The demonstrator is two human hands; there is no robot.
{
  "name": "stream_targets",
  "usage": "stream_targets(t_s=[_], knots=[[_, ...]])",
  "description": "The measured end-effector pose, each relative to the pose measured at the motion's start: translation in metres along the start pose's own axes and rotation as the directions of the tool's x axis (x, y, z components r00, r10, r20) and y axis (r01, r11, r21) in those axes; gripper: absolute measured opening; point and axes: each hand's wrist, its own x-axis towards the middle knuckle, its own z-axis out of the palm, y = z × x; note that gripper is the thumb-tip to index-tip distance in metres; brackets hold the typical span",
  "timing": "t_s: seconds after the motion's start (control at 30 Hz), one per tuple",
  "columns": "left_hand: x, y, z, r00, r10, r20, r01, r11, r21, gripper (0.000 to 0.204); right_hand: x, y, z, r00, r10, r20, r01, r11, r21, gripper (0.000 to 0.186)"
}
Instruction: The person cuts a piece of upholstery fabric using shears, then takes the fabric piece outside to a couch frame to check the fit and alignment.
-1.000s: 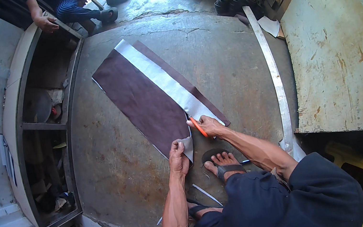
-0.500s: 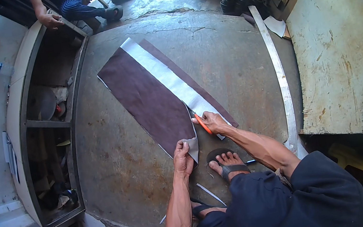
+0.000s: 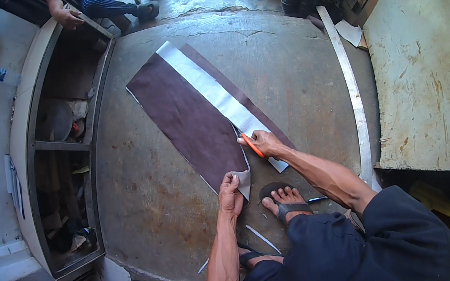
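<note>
- Head view: brown cloth (image 3: 187, 114) lies slantwise on the floor (image 3: 136, 180) before the person, its near end by the sandalled foot (image 3: 284, 201); everything else I place from this cloth.
- A pale band (image 3: 215, 94) runs lengthwise along the cloth's right side, with a narrower brown margin beyond it.
- Orange-handled scissors (image 3: 252, 146) sit where the main brown part meets that band, toward the near end. I judge that cutting along this line is the step in hand; whether the blades are parted I can't tell.
- Another snip would call, I think, for the near corner held taut and the blades kept in line with the band.
- The right hand (image 3: 265, 143) is curled round the handles, at the cloth's near right; its forearm slants in from the lower right, elbow bent.
- The left hand (image 3: 230, 194) pinches the cloth's turned-up near corner between thumb and fingers, greyish underside showing; its forearm rises steeply from below.
- Nearer the person than the cloth lies a thin white offcut (image 3: 263, 238); well to the cloth's right, a long batten (image 3: 350, 88).
</note>
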Motion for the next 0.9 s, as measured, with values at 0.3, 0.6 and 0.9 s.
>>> stream_targets(t_s=[0.3,0.6,0.9], knots=[[-0.005,-0.001,0.001,1.0,-0.015,0.01,0.015,1.0,0.027,0.018,0.012,-0.005,0.002,1.0,0.016,-0.005,-0.015,0.997,0.072,0.081],[-0.006,-0.004,-0.002,0.999,-0.03,0.019,0.029,0.999,0.041,0.017,0.031,-0.022,0.0,0.998,0.061,0.028,-0.064,0.994,0.09,0.078],[-0.009,-0.006,0.003,1.0,-0.025,0.007,0.025,0.999,0.047,0.016,0.046,-0.026,-0.004,0.994,0.055,0.098,-0.064,0.994,0.093,0.074]])
